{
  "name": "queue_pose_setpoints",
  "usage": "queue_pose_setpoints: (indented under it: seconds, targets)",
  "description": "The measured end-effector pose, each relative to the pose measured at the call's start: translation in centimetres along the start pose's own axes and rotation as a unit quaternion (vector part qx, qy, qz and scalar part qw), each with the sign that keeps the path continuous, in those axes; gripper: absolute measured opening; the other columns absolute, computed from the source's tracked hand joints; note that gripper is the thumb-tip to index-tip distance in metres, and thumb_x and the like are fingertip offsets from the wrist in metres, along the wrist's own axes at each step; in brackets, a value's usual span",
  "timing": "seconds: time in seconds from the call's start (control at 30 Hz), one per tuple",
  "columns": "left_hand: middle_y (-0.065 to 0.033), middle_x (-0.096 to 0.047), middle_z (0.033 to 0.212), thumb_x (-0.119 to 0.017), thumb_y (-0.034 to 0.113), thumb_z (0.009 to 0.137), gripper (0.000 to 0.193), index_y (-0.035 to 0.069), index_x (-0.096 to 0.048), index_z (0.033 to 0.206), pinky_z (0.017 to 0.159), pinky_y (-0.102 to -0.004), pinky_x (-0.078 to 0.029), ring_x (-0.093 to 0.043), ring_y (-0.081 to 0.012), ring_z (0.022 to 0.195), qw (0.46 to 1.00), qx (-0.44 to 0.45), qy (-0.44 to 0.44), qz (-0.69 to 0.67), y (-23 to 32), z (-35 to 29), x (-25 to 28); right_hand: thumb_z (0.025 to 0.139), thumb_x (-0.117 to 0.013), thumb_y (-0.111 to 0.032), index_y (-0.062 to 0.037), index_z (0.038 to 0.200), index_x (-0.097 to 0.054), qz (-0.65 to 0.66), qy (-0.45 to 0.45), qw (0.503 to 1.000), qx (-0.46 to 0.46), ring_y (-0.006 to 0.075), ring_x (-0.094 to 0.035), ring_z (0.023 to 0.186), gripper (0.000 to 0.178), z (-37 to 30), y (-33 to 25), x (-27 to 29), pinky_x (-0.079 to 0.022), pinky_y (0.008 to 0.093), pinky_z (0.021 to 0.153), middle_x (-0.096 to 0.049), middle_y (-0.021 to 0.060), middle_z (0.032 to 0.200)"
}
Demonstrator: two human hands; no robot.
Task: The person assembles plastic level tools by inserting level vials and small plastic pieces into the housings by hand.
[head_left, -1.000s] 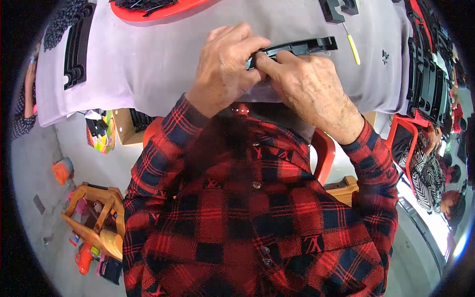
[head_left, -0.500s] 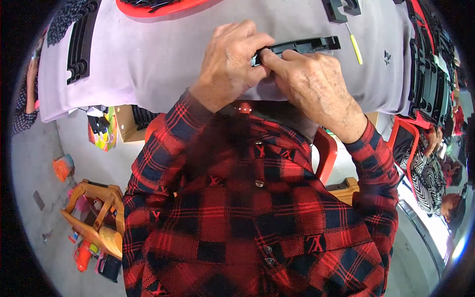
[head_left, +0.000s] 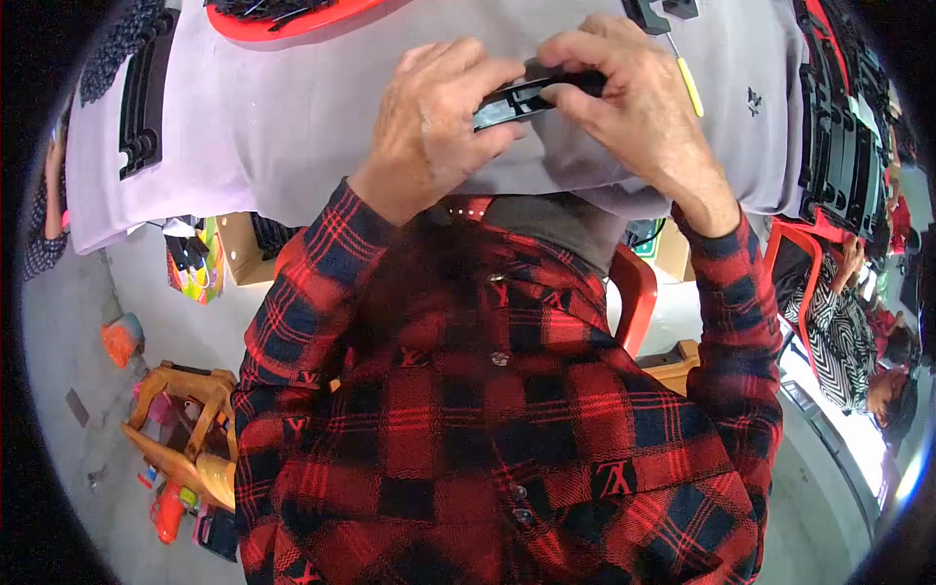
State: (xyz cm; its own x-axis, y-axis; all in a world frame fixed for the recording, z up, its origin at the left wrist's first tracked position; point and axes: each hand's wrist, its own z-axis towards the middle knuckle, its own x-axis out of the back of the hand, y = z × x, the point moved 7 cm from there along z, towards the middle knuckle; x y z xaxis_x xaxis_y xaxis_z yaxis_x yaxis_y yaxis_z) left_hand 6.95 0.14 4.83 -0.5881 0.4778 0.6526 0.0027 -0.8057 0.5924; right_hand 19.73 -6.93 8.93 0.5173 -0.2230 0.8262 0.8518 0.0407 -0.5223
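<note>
A long black plastic part (head_left: 526,100) with a channel along its face lies between my two hands, above the grey cloth. My left hand (head_left: 429,122) is closed round its left end, thumb below and fingers above. At the other end my right hand (head_left: 639,107) grips it between thumb and curled fingers, hiding that end. To the right of my right hand lies a thin tool with a yellow handle (head_left: 690,86), beside a black plastic piece (head_left: 645,14) at the top edge.
A red tray (head_left: 292,24) of small black pieces stands at the far side of the cloth-covered table (head_left: 322,117). Black strips (head_left: 146,107) lie at left, more black parts (head_left: 838,146) at right. A tiny black piece (head_left: 754,100) sits near them. Other people are at both sides.
My right hand has moved from pressing into the channel with its fingers to holding the part's right end. The part has tilted, its left end lower. The view has shifted slightly.
</note>
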Motion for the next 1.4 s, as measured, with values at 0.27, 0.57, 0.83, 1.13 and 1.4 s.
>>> queue_pose_setpoints:
  seconds: [0.27,0.57,0.83,1.13,1.4]
  targets:
    - [-0.006,-0.062,0.095,-0.08,0.011,0.071,0.037,0.011,-0.069,0.106,0.085,-0.0402,-0.048,-0.062,-0.0296,0.09,0.999,0.02,0.026,-0.039,-0.2,-1.7,1.3,0.08,-0.067,-0.008,-0.0041,0.095,-0.069,0.026,-0.052,0.998,-0.033,0.0245,-0.06,0.078,0.015,0.6,1.7,-2.6,-0.048,0.0357,0.069,-0.06,0.008,0.083]
    - [-0.0057,-0.063,0.097,-0.079,0.007,0.075,0.025,0.009,-0.072,0.099,0.083,-0.0388,-0.05,-0.063,-0.0281,0.09,0.999,0.003,0.016,-0.038,-0.3,-2.1,0.5,0.08,-0.065,-0.006,-0.0019,0.086,-0.06,0.127,-0.117,0.978,-0.118,0.0135,-0.055,0.068,0.009,1.1,2.9,-4.1,-0.045,0.0319,0.064,-0.057,0.0047,0.075]
    - [-0.0067,-0.065,0.1,-0.077,0.006,0.077,0.026,0.009,-0.071,0.102,0.083,-0.0392,-0.051,-0.063,-0.0293,0.092,0.999,-0.031,0.016,-0.016,-0.3,-2.2,0.0,0.081,-0.064,-0.005,-0.0022,0.08,-0.052,0.101,-0.166,0.971,-0.14,0.0112,-0.05,0.063,0.013,1.3,3.4,-4.8,-0.044,0.0313,0.061,-0.052,0.0025,0.065]
    - [-0.0052,-0.066,0.104,-0.076,0.006,0.075,0.032,0.011,-0.069,0.107,0.085,-0.0402,-0.052,-0.063,-0.0293,0.094,0.998,-0.063,-0.004,0.002,-0.1,-2.1,-0.3,0.082,-0.064,-0.006,-0.0029,0.079,-0.051,0.114,-0.172,0.97,-0.13,0.011,-0.047,0.063,0.014,1.4,3.6,-4.7,-0.042,0.0314,0.06,-0.05,0.0015,0.065]
    - [-0.0058,-0.068,0.103,-0.077,0.004,0.075,0.032,0.01,-0.069,0.105,0.086,-0.0399,-0.053,-0.065,-0.0297,0.094,0.998,-0.065,-0.005,-0.001,-0.2,-2.1,-0.2,0.078,-0.066,-0.021,-0.0105,0.079,-0.064,0.082,-0.182,0.97,-0.141,0.0368,-0.067,0.077,0.01,1.6,3.6,-5.0,-0.051,0.0484,0.07,-0.066,0.0127,0.073]
